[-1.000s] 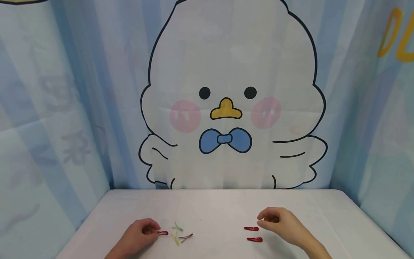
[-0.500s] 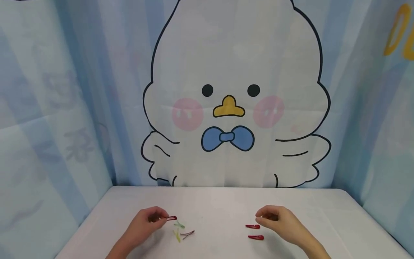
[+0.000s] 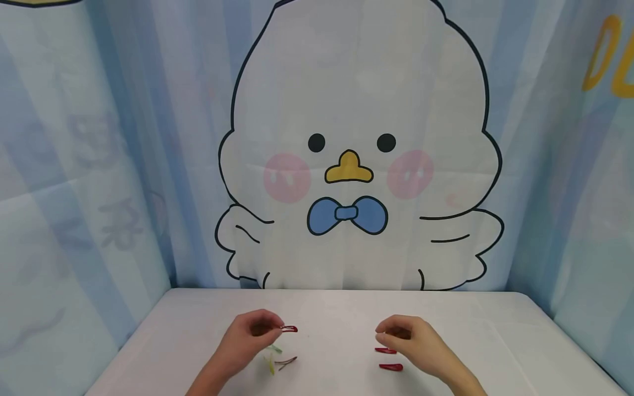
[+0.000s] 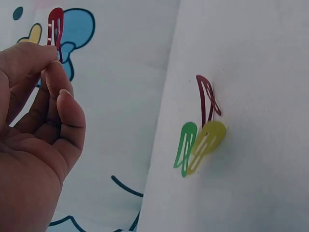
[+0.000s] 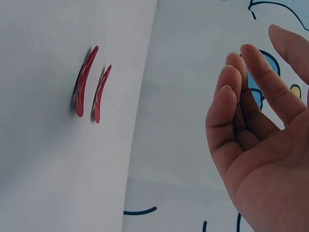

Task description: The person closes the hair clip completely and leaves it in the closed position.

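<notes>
My left hand (image 3: 245, 338) pinches a red snap hair clip (image 4: 56, 17) by one end between thumb and index finger, raised over the table. Below that hand lie a green hair clip (image 4: 190, 128), a yellow hair clip (image 4: 215, 130) and a dark red hair clip (image 4: 201, 94), all with their prongs sprung apart. On the right, two red hair clips lie side by side: the nearer one (image 3: 391, 367) and the farther one (image 3: 385, 350). Just above the farther clip hovers my right hand (image 3: 415, 342), fingers loosely bent, thumb and index apart, holding nothing.
The white table (image 3: 337, 308) runs back to a curtain (image 3: 346, 258) printed with a white cartoon bird. Light blue curtains also hang along the left and right sides. A stretch of tabletop separates the two groups of clips.
My left hand has lifted the red hair clip from the table and carried it rightward, over the loose clips. The right hand has shifted slightly left, still holding nothing.
</notes>
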A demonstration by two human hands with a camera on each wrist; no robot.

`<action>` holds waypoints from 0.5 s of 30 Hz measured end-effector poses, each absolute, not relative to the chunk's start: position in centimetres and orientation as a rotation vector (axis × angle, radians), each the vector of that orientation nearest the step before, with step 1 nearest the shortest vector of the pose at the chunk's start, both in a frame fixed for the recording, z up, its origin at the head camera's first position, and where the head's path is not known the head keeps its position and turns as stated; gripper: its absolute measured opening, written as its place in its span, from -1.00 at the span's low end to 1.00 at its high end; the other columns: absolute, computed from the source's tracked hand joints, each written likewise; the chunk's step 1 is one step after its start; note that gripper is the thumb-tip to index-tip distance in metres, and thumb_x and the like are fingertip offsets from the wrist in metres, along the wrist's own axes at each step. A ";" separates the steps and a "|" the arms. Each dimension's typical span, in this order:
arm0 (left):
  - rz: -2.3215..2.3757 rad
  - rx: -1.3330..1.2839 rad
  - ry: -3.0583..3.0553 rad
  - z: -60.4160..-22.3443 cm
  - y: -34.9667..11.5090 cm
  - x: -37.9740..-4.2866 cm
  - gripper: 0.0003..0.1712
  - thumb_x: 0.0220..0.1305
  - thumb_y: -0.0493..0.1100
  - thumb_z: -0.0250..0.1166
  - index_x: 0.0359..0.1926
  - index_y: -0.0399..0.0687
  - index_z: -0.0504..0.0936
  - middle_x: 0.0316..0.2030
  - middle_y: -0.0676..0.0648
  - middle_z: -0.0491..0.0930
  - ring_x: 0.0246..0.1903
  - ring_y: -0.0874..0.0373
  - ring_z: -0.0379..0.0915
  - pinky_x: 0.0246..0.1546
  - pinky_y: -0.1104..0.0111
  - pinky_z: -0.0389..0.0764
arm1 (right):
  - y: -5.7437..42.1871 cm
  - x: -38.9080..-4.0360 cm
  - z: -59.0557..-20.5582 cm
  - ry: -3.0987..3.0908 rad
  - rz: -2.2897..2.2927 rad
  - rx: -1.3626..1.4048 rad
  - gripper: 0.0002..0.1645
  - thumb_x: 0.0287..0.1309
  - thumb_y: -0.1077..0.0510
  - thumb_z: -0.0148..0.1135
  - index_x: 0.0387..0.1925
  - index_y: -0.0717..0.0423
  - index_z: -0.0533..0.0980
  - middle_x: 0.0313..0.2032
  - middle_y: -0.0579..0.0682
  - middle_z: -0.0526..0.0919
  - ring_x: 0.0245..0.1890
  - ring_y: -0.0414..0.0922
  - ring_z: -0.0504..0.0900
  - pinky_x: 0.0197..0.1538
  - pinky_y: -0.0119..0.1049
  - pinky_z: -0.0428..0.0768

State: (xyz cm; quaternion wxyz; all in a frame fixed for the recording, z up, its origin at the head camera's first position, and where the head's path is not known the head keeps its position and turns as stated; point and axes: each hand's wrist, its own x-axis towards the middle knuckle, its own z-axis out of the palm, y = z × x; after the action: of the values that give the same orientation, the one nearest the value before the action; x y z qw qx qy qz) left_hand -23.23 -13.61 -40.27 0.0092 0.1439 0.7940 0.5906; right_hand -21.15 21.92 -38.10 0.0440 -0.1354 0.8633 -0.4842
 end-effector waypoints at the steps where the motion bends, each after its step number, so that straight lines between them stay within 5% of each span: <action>1: 1.853 0.465 2.471 -40.1 -13.3 -23.2 -0.85 0.26 -0.30 0.39 -0.15 -0.21 0.69 -0.26 -0.05 0.65 -0.29 0.06 0.54 -0.25 0.36 0.60 | 21.7 -21.2 -38.1 2.623 -1.499 -0.428 -0.70 0.27 0.03 0.38 -0.15 0.19 0.65 -0.27 0.02 0.69 -0.28 0.01 0.63 -0.22 -0.27 0.62; 15: 1.955 0.599 2.382 -39.4 -9.1 -23.0 -0.87 0.24 -0.34 0.41 -0.18 -0.24 0.70 -0.32 -0.06 0.65 -0.33 0.08 0.51 -0.29 0.39 0.57 | 19.1 -21.2 -38.9 2.550 -1.604 -0.553 -0.77 0.31 0.10 0.34 -0.17 0.20 0.66 -0.27 -0.05 0.68 -0.29 -0.07 0.59 -0.24 -0.31 0.56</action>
State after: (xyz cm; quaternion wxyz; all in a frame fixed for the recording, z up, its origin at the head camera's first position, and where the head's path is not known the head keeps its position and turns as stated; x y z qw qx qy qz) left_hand -23.01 -9.15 -39.45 0.0011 0.1907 0.7588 0.6228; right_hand -21.15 19.12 -38.92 0.0391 -0.1804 0.8319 -0.5234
